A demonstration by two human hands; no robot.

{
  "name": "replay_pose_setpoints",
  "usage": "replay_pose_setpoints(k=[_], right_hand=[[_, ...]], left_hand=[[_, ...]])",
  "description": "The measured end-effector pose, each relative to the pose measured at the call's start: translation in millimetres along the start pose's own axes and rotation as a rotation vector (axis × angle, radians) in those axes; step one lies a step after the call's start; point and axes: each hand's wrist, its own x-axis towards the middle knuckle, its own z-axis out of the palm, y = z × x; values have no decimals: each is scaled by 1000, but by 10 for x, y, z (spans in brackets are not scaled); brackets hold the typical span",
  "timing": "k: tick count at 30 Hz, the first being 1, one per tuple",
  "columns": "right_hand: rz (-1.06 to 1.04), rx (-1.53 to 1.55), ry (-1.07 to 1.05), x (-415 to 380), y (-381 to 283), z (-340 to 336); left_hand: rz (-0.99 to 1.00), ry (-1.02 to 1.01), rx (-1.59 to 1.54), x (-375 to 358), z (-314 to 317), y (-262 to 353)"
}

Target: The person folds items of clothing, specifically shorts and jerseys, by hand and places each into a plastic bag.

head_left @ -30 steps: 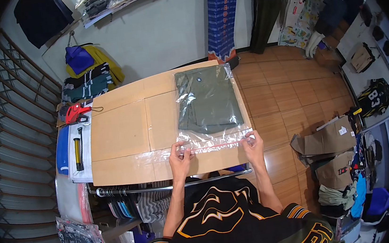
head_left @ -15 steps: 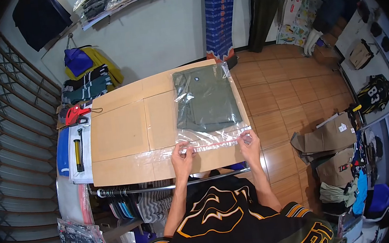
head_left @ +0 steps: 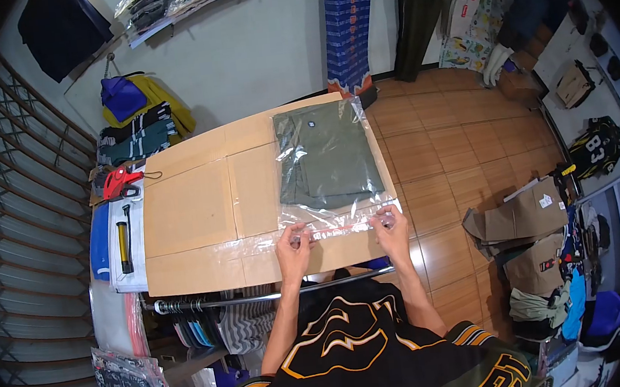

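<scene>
Hands pressing the flap of a packed garment bag

The left hand [head_left: 292, 244] and right hand [head_left: 389, 227] are pinching the near edge of the clear plastic bag with a folded olive garment [head_left: 328, 163], lying at 1 o'clock on the brown cardboard worktop [head_left: 191, 213]; both hands have been moving inward, the flap flattening.

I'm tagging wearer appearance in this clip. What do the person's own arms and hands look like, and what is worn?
Both forearms are bare, with no gloves, watch or rings discernible on the left hand or right hand. The person wears a black top with orange-and-white outlined lettering and striped orange, white and black sleeve trim.
</scene>
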Motion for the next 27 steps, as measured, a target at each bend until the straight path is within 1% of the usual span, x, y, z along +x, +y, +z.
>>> replay_pose_setpoints(k=[1, 3, 6, 10, 12, 13, 15, 18, 22, 25, 27], right_hand=[[1, 0, 0, 18, 58, -5], [-97, 27, -2, 57, 186, -13], [-122, 44, 8, 75, 260, -16], [-70, -55, 30, 71, 210, -15], [7, -93, -12, 52, 153, -15], [8, -93, -11, 50, 160, 2], [-81, -172, -3, 51, 161, 45], [-59, -87, -1, 12, 79, 65], [-6, -84, -30, 34, 94, 27], [7, -135, -40, 48, 79, 27], [-54, -198, -24, 55, 57, 54]], left_hand=[[2, 18, -5, 1, 0, -16], [4, 34, -9, -3, 6, -8], [8, 54, -17, -8, 16, 5], [-4, 37, -36, -6, 29, -8], [-14, 35, -32, -8, 49, 15], [-15, 27, -25, -15, 62, 25], [-16, 21, -18, -18, 79, 38], [-9, 33, 0, -17, 76, 29], [-4, 34, 3, -11, 66, 1], [-5, 35, -25, -27, 87, 74], [-11, 33, -48, -30, 113, 102]])
